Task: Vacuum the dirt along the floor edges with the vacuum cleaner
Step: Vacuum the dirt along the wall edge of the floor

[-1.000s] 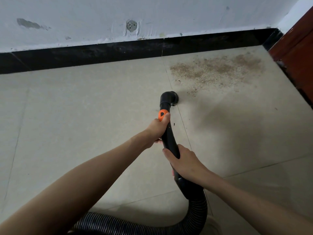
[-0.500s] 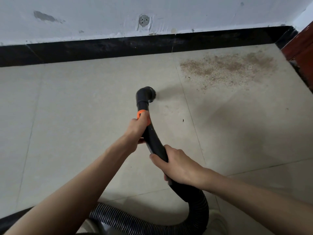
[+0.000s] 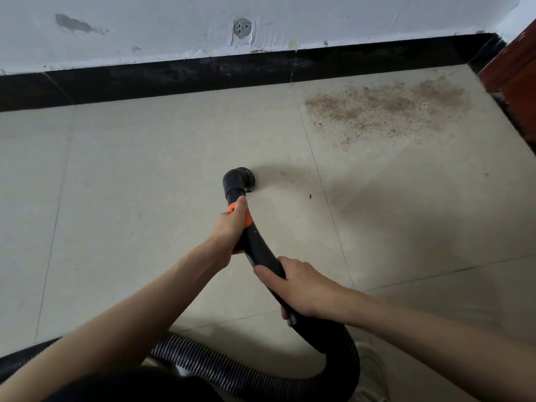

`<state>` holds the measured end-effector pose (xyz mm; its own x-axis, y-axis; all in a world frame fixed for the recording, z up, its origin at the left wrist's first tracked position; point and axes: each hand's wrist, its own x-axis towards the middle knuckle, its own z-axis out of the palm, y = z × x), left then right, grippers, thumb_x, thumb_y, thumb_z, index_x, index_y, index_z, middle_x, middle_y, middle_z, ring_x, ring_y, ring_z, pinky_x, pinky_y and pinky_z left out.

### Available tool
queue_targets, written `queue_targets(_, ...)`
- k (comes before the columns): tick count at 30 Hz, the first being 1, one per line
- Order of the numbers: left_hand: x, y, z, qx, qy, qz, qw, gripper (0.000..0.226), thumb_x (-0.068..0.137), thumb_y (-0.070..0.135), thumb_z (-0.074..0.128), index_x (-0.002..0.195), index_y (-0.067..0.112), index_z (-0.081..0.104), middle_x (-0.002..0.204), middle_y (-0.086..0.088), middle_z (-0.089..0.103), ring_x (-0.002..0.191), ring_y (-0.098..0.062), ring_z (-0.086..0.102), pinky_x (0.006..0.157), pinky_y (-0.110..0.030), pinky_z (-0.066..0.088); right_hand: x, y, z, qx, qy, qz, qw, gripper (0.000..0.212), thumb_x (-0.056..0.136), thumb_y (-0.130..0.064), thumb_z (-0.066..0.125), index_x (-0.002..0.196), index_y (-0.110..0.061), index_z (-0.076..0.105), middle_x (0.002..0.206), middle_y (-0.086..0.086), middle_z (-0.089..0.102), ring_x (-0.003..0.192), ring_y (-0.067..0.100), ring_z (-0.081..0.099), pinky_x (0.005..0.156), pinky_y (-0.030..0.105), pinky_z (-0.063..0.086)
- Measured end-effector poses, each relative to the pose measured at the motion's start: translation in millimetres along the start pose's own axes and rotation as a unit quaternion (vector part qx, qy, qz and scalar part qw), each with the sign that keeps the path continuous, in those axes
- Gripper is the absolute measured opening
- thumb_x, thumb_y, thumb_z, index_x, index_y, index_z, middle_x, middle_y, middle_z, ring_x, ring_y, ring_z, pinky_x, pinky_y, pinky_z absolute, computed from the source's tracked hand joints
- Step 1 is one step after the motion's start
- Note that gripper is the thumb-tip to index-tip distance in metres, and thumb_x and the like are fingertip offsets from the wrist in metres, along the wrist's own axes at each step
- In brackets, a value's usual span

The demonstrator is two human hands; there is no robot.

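Both hands, left hand (image 3: 232, 224) ahead of right hand (image 3: 298, 285), clamped the wand (image 3: 258, 245); its nozzle (image 3: 239, 182) pointed up-frame, dirt (image 3: 385, 105) lying upper right.

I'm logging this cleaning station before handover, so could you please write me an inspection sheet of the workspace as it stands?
Surface: beige tiled floor, grout lines visible.
Job's things: black vacuum wand with orange collar; round brush nozzle on the floor, short of the brown dirt patch by the corner.
Clutter: a dark speck right of the nozzle.
Hands: left hand grips the wand at the collar; right hand grips it lower.
Cables: ribbed hose loops behind the hands; no cord seen.
Surroundings: black skirting, scuffed white wall, red-brown woodwork at right.
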<state>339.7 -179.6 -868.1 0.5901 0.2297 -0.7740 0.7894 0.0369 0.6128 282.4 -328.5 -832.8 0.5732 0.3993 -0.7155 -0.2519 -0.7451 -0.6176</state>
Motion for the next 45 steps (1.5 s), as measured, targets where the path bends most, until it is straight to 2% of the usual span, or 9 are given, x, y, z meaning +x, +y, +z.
queue_targets(3, 5, 14, 24, 0.038, -0.033, 0.016, 0.999, 0.044, 0.094, 0.049, 0.041, 0.101, 0.007, 0.052, 0.095, -0.013, 0.061, 0.079, -0.025, 0.061, 0.063, -0.031, 0.052, -4, 9, -7, 0.025, 0.041, 0.005, 0.999, 0.044, 0.094, -0.062, 0.038, 0.091, -0.019, 0.046, 0.063, 0.004, 0.068, 0.046, 0.013, 0.063, 0.052, 0.023, 0.051)
queue_targets(8, 13, 26, 53, 0.057, -0.068, 0.026, 0.996, 0.042, 0.093, 0.05, 0.042, 0.096, 0.009, 0.051, 0.097, -0.014, 0.061, 0.088, -0.028, 0.061, 0.086, -0.041, 0.053, -6, 19, -18, 0.04, 0.087, 0.024, 0.995, 0.042, 0.094, -0.061, 0.037, 0.088, -0.021, 0.046, 0.06, 0.002, 0.067, 0.047, 0.01, 0.063, 0.056, 0.026, 0.048)
queue_targets(13, 13, 32, 72, 0.069, -0.115, 0.019, 0.991, 0.041, 0.093, 0.05, 0.043, 0.096, 0.01, 0.052, 0.091, -0.011, 0.062, 0.078, -0.022, 0.061, 0.065, -0.031, 0.051, -14, 26, -21, 0.068, 0.121, 0.054, 0.989, 0.044, 0.093, -0.064, 0.037, 0.091, -0.022, 0.047, 0.06, 0.004, 0.069, 0.046, 0.01, 0.064, 0.058, 0.028, 0.051)
queue_targets(19, 10, 46, 82, 0.016, -0.161, -0.009, 0.987, 0.04, 0.097, 0.05, 0.042, 0.087, 0.012, 0.05, 0.081, -0.009, 0.061, 0.07, -0.019, 0.06, 0.065, -0.03, 0.052, -13, 26, -32, 0.092, 0.142, 0.059, 0.984, 0.044, 0.093, -0.063, 0.038, 0.089, -0.02, 0.048, 0.056, 0.002, 0.067, 0.045, 0.009, 0.063, 0.053, 0.026, 0.048)
queue_targets(23, 8, 46, 58, -0.006, -0.121, 0.011, 0.993, 0.043, 0.097, 0.053, 0.038, 0.086, 0.012, 0.048, 0.081, -0.01, 0.061, 0.073, -0.022, 0.06, 0.066, -0.032, 0.052, -9, 15, -28, 0.082, 0.116, 0.03, 0.989, 0.044, 0.092, -0.064, 0.039, 0.09, -0.021, 0.047, 0.059, 0.002, 0.067, 0.045, 0.01, 0.063, 0.057, 0.03, 0.055)
queue_targets(29, -12, 10, 7, -0.065, -0.017, 0.026, 0.997, 0.043, 0.097, 0.05, 0.037, 0.083, 0.012, 0.049, 0.078, -0.011, 0.061, 0.072, -0.024, 0.061, 0.062, -0.032, 0.051, -10, 3, -9, 0.032, 0.016, -0.026, 0.999, 0.044, 0.091, -0.064, 0.042, 0.086, -0.02, 0.045, 0.062, 0.001, 0.063, 0.04, 0.008, 0.057, 0.05, 0.024, 0.049)
queue_targets(33, -21, -11, 1, -0.062, -0.023, -0.001, 0.998, 0.041, 0.097, 0.049, 0.038, 0.085, 0.011, 0.049, 0.08, -0.011, 0.061, 0.073, -0.024, 0.061, 0.061, -0.031, 0.051, -17, 7, 6, 0.052, -0.02, -0.014, 0.998, 0.045, 0.09, -0.062, 0.043, 0.088, -0.018, 0.046, 0.056, -0.002, 0.062, 0.041, 0.009, 0.059, 0.046, 0.021, 0.047)
queue_targets(36, -22, -13, 11, -0.03, -0.048, 0.0, 0.998, 0.043, 0.097, 0.051, 0.037, 0.088, 0.011, 0.05, 0.081, -0.01, 0.061, 0.073, -0.022, 0.061, 0.059, -0.031, 0.05, -22, 16, 10, 0.063, 0.003, -0.011, 0.998, 0.042, 0.092, -0.06, 0.043, 0.087, -0.018, 0.045, 0.054, -0.002, 0.062, 0.04, 0.01, 0.059, 0.044, 0.02, 0.046)
queue_targets(45, -22, 7, 61, 0.055, -0.137, 0.013, 0.989, 0.048, 0.096, 0.052, 0.037, 0.103, 0.007, 0.051, 0.097, -0.014, 0.059, 0.086, -0.026, 0.059, 0.088, -0.04, 0.052, -40, 38, 3, 0.116, 0.096, 0.023, 0.988, 0.05, 0.089, -0.066, 0.039, 0.09, -0.017, 0.047, 0.066, 0.012, 0.071, 0.048, 0.016, 0.067, 0.05, 0.022, 0.047)
